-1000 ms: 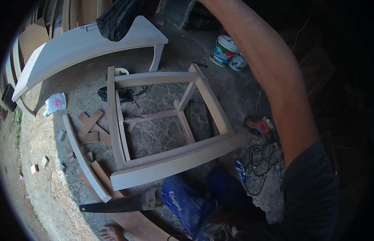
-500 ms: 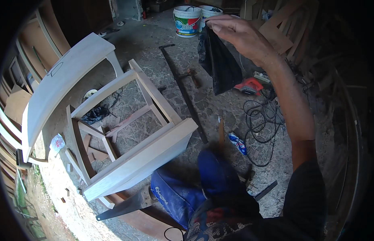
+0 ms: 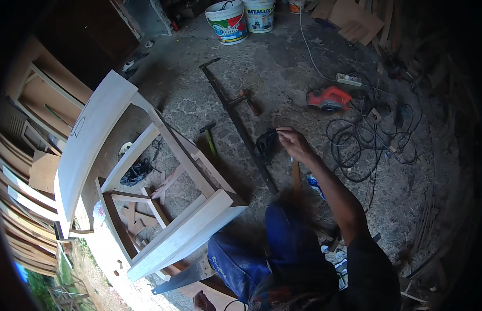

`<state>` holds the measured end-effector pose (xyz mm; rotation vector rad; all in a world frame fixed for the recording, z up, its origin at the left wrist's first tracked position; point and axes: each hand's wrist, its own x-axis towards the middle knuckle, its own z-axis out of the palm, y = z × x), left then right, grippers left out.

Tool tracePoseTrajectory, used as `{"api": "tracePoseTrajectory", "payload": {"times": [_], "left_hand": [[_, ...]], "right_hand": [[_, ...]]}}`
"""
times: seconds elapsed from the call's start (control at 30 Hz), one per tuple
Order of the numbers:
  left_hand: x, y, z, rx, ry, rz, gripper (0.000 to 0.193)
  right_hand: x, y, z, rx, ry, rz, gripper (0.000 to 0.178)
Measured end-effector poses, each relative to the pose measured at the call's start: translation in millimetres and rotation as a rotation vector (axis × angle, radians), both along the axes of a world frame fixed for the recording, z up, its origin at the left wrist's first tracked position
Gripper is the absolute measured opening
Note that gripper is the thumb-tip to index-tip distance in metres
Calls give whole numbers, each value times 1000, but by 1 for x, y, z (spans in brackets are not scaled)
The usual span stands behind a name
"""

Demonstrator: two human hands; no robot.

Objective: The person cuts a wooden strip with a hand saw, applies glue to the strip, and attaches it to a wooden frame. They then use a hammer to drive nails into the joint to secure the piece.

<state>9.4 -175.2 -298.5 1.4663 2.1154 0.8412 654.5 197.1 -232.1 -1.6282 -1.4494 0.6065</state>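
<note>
My right hand (image 3: 295, 142) pinches the top of a black plastic bag (image 3: 265, 145), which hangs low beside a long metal bar clamp (image 3: 235, 119) on the floor. At the lower edge, what looks like my left hand (image 3: 202, 301) shows only in part; its fingers are too dark to make out. Close by, a handsaw (image 3: 184, 277) lies across a curved wooden piece near my left knee. In front of my legs stands a pale wooden chair frame (image 3: 194, 225) with a broad curved board (image 3: 93, 147) at its far left side.
A hammer (image 3: 209, 139) lies between frame and clamp. Right of these are a red power planer (image 3: 329, 98), a power strip (image 3: 348, 79) and coiled black cable (image 3: 355, 150). Paint buckets (image 3: 226, 23) stand at the back. Boards (image 3: 355, 23) are stacked far right; more wooden pieces (image 3: 23, 217) lean left.
My right hand has come down and nearer with the black bag, which hung long and now looks bunched. The view has shifted, and a dark hand shape has appeared at the lower edge.
</note>
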Motion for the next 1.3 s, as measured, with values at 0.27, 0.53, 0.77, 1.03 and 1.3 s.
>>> {"api": "tracePoseTrajectory", "payload": {"times": [0.27,0.53,0.77,1.03,1.3], "left_hand": [[141,107,60,40,25,-427,15],[166,140,38,-107,0,-525,18],[168,141,29,-182,-27,-444,17],[188,149,23,-126,92,-446,17],[185,150,23,-250,160,-417,21]], "right_hand": [[7,7,-66,12,-236,8,11],[2,21,-74,-607,-580,71,13],[-25,66,-74,-157,-291,-187,20],[-17,96,-112,-615,-563,52,19],[-6,107,-174,-615,-666,-2,27]]}}
